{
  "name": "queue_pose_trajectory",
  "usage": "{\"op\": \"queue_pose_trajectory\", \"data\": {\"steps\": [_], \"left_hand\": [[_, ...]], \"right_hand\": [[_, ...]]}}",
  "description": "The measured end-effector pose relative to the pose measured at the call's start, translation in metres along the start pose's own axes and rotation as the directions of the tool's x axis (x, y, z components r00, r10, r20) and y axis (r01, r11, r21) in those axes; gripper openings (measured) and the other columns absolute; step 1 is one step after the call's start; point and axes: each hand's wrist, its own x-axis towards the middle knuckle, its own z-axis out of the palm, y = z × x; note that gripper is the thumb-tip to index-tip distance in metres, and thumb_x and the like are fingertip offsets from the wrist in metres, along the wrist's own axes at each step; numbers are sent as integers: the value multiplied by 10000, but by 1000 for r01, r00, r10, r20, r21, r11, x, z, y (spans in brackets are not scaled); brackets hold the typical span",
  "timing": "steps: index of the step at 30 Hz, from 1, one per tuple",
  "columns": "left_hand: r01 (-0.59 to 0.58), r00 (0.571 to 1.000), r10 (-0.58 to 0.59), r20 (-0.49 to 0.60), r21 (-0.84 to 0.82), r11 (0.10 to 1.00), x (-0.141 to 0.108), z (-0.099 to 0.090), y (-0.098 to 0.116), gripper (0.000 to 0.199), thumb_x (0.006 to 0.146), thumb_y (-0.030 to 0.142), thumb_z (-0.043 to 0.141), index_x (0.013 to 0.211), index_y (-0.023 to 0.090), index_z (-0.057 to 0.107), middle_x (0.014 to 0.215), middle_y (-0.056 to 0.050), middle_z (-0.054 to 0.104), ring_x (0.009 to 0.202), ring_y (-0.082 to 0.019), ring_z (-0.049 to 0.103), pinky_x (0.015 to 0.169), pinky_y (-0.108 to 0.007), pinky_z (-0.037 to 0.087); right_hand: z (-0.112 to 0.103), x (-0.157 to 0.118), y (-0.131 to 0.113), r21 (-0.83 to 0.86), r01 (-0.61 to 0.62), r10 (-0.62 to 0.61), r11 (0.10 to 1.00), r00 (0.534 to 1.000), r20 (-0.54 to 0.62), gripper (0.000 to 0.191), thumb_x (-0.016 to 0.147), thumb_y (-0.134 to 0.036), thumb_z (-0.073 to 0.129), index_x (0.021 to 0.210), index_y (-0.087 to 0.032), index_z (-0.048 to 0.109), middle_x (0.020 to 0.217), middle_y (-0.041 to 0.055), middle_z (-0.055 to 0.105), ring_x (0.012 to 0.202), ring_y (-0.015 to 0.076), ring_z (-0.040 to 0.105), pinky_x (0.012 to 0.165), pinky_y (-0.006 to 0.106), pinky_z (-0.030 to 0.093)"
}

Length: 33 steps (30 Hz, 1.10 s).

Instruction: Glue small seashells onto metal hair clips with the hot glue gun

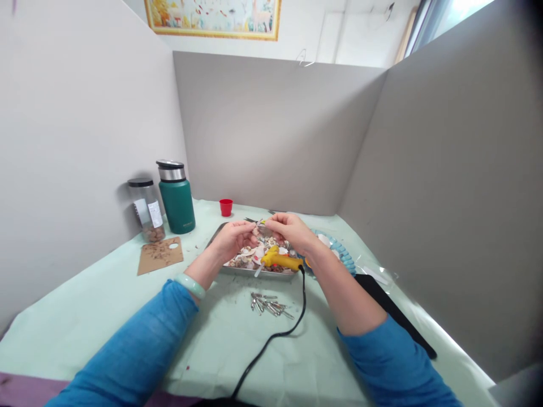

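From my distant seat I look first at the containers. The metal tray [235, 271] lies in the middle of the frame, filled with shells [244, 259], mostly white, beige and brownish. To the right of it, partly behind the right forearm, there is a blue plate [348, 261] with scalloped rim, which carries some white pieces and something orange. At the left of the frame stands a clear jar [145, 195] with black lid, and brown pieces [154, 233] lie at its bottom; just beside it is a green bottle [177, 206], closed and upright. Farther back, left of centre, is a red cup [226, 207] (its inside I cannot see). The left hand [235, 240] and the right hand [292, 230] meet over the back part of the tray, and both pinch with thumb and finger on a small pale piece [259, 223], near the centre of the frame; its long axis is too small to tell. Under the hands, the yellow glue gun [287, 262] rests on the shells: its handle runs almost level across the picture, the end with the black cord [276, 334] to the right, and its pale, translucent tip [259, 270] points to lower left, over the tray's front rim.
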Motion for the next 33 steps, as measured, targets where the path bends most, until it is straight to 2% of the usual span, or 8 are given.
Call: {"op": "queue_pose_trajectory", "data": {"steps": [4,7,14,21,25,27,30,33], "left_hand": [[41,999,-40,9,-49,998,2,-2,0,110,736,190,666,712,84,650,581,-55,635,516,-115,599,517,-208,482],[47,999,-47,-2,-57,997,3,-3,-1,103,746,185,656,724,85,654,595,-59,641,529,-116,607,521,-203,488],[42,998,-43,-42,-34,999,4,-5,-3,108,744,187,664,720,83,645,596,-64,640,530,-124,615,524,-209,499],[8,991,-13,-136,-34,999,5,-4,-2,97,744,157,638,699,72,646,576,-55,629,510,-112,606,512,-203,506],[-5,986,2,-168,-20,1000,6,-6,-3,93,728,167,659,704,78,648,597,-48,636,505,-107,604,518,-208,509],[-2,987,1,-163,-8,1000,6,-6,-4,106,726,182,666,709,79,647,596,-50,638,503,-109,604,514,-208,508],[2,985,-1,-174,3,1000,6,-5,-4,121,730,194,663,687,84,635,565,-51,630,496,-113,604,503,-205,501],[-11,980,13,-200,7,1000,6,-5,-6,126,722,192,671,665,92,620,554,-47,627,495,-117,608,508,-211,503]], "right_hand": [[-1,-1,-1,-34,0,0,999,1000,8,134,774,-306,494,702,-199,458,484,-57,446,433,84,383,439,208,304],[-2,-3,-3,-181,-20,20,983,1000,-3,143,800,-315,430,706,-208,440,495,-55,446,451,98,395,445,213,298],[-10,3,2,-675,53,-114,736,992,-46,257,838,-334,393,641,-188,469,588,-20,514,569,116,437,538,237,277],[-20,6,14,-753,99,-146,651,989,4,168,805,-297,512,823,-192,642,727,13,639,625,130,515,588,237,300],[-24,5,8,-826,37,-160,563,985,-65,282,823,-397,499,719,-183,651,696,38,648,637,152,538,580,254,301],[-24,3,3,-840,51,-115,540,993,-13,245,798,-384,536,706,-191,655,718,38,661,662,157,555,580,254,309],[-22,-3,-2,-856,69,108,512,984,144,163,693,-371,647,749,-221,677,742,31,675,662,169,573,555,254,317],[-12,-10,-1,-924,43,281,380,946,159,327,539,-415,751,784,-212,676,725,62,670,639,208,583,519,270,315]]}}
